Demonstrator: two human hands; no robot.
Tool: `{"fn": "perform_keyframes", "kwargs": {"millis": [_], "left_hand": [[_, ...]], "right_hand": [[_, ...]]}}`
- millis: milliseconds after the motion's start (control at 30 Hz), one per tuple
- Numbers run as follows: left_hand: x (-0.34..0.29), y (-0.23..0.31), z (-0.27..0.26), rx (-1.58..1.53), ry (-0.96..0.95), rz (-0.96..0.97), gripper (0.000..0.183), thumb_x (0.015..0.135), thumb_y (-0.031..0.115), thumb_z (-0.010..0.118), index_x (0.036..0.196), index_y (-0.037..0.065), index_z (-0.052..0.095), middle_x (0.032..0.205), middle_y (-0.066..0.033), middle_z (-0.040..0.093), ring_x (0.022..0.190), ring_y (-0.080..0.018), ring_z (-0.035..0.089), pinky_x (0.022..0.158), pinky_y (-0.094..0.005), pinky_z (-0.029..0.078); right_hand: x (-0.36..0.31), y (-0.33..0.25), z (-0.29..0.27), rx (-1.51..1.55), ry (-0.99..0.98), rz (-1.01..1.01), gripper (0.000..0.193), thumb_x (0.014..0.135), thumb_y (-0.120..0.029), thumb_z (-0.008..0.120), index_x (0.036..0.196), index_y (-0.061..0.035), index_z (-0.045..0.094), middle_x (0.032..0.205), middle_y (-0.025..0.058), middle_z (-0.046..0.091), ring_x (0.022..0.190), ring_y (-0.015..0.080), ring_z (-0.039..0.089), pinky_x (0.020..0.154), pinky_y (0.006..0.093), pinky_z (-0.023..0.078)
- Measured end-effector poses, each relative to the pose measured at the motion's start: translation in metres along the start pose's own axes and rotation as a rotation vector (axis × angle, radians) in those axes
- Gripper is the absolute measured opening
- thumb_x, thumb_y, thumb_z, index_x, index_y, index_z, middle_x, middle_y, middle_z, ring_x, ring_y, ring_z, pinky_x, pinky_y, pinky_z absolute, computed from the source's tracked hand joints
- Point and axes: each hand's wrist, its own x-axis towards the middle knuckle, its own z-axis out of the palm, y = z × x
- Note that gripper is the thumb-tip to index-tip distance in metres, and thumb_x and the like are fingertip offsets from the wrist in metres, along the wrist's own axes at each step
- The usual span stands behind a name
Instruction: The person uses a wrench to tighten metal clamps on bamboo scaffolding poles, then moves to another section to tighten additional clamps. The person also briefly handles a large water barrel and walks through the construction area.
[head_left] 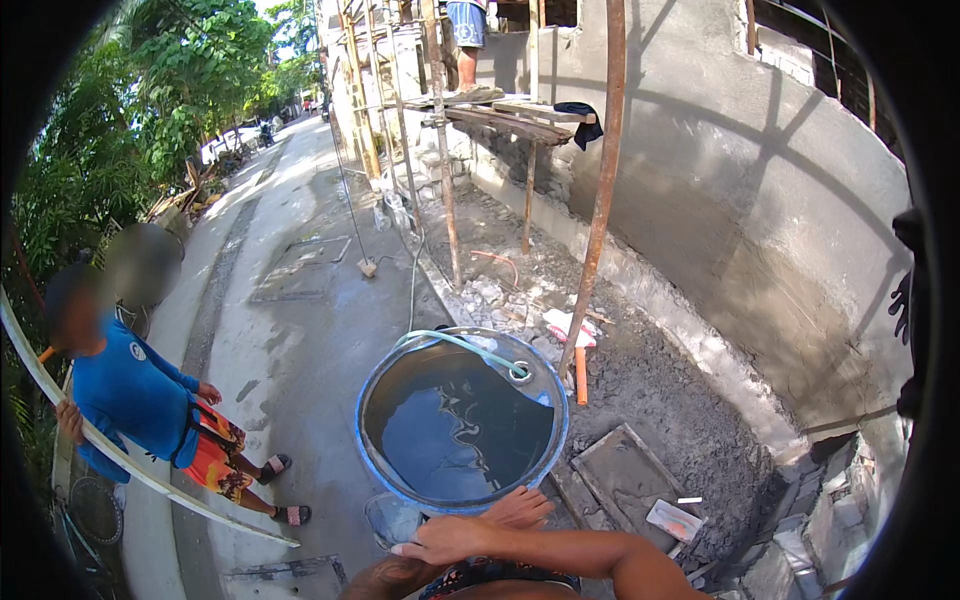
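Note:
A round barrel (362, 440) with a blue rim stands in front of me, filled with dark water. My left hand (520, 508) is at its near rim, fingers loosely stretched out and nothing seen in them. Crossing over it, my right hand (440, 540) closes round my left forearm (385, 578) near the wrist. A clear plastic container (393, 520) sits beside the barrel, close to my right fingertips; whether they touch is unclear. A pale green hose (440, 337) runs over the far rim and ends by a white ring-shaped piece (519, 372).
At left a person in a blue shirt (150, 385) holds a long pale strip (170, 475). Another person (466, 40) stands on scaffold planks (510, 122). A rusty pole (600, 200) rises behind the barrel. Right are a mortar tray (630, 475), a trowel (675, 520) and rubble (820, 520).

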Motion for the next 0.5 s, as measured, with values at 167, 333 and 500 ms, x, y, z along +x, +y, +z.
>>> {"fn": "perform_keyframes", "kwargs": {"millis": [167,333,500], "left_hand": [[0.008,-0.001,0.011,-0.024,0.079,0.044,0.032,0.084,0.023,0.066,0.11,0.007,0.058,0.095,-0.006,0.058,0.096,-0.0223,0.054,0.082,-0.0364,0.041],[0.007,-0.007,0.021,-0.015,0.012,0.006,0.031,0.084,0.022,0.065,0.111,0.007,0.058,0.093,-0.0056,0.058,0.094,-0.0226,0.055,0.082,-0.037,0.042],[0.001,-0.017,0.018,0.009,0.086,-0.059,0.026,0.085,0.021,0.063,0.108,0.009,0.058,0.093,-0.0054,0.058,0.095,-0.022,0.055,0.081,-0.0378,0.042]], "right_hand": [[-0.002,-0.008,0.016,0.223,0.225,-0.151,0.068,0.101,-0.055,0.032,0.096,0.0,0.071,0.086,0.0302,0.066,0.085,0.0472,0.064,0.081,0.0515,0.05],[-0.011,0.009,0.012,0.016,0.118,0.197,0.071,0.102,-0.053,0.034,0.086,0.0081,0.067,0.087,0.0307,0.066,0.083,0.0474,0.064,0.081,0.0517,0.049],[0.008,-0.02,0.016,0.085,0.105,-0.002,0.071,0.101,-0.053,0.037,0.088,0.01,0.068,0.09,0.0332,0.065,0.084,0.0493,0.064,0.079,0.0529,0.049]]}}
